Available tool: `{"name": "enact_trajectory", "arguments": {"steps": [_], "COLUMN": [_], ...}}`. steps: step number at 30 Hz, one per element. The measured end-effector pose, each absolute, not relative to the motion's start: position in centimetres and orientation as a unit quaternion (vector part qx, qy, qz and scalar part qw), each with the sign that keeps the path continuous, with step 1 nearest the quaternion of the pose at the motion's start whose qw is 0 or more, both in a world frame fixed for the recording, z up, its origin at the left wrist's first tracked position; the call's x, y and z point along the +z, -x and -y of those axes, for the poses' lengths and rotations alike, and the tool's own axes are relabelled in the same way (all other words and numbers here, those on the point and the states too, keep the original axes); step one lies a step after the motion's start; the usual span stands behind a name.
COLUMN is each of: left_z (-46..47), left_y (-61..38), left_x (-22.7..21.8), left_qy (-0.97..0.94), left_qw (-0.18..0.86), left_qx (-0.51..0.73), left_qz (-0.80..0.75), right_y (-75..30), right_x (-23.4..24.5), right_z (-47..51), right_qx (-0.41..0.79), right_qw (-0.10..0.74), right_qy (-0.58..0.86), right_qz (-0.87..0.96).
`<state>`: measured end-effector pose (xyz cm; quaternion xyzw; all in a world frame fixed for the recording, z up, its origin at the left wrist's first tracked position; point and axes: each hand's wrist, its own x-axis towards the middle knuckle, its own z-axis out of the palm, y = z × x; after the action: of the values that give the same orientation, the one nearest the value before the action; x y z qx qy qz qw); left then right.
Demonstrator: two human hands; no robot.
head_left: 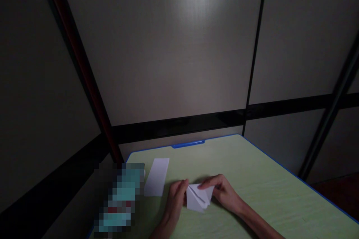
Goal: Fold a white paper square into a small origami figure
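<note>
Between my two hands is a small piece of folded white paper [196,198], held just over the green tabletop. Its layers meet along a slanting crease, and flaps fan out at the lower right. My left hand [176,198] grips the left edge, thumb near the top corner. On the other side, my right hand [223,192] pinches the upper right part, with a finger lying across the top. Some fingers of both hands are hidden behind the paper. A flat white paper strip [157,177] lies on the table to the left of my left hand.
The light green table [269,194] has a blue rim and a blue handle-like piece [188,144] at its far edge. A blurred-out teal object [122,198] is at the left. Large panelled doors [179,52] rise right behind the table.
</note>
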<state>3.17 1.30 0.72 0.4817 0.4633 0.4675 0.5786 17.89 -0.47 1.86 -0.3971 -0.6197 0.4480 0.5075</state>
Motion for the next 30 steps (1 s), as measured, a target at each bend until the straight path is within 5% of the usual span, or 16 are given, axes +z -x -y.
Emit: {"name": "enact_trajectory", "arguments": {"steps": [30], "left_z": [-0.9], "left_y": [-3.6], "left_x": [0.4], "left_qy": [-0.630], "left_qw": [0.398], "left_qx": [0.473], "left_qz": [-0.470], "right_y": [-17.4], "right_x": [2.9], "right_z": [1.6], "right_qx": [0.197], "right_qw": [0.446], "right_qy": [0.395], "right_qz": [0.779]}}
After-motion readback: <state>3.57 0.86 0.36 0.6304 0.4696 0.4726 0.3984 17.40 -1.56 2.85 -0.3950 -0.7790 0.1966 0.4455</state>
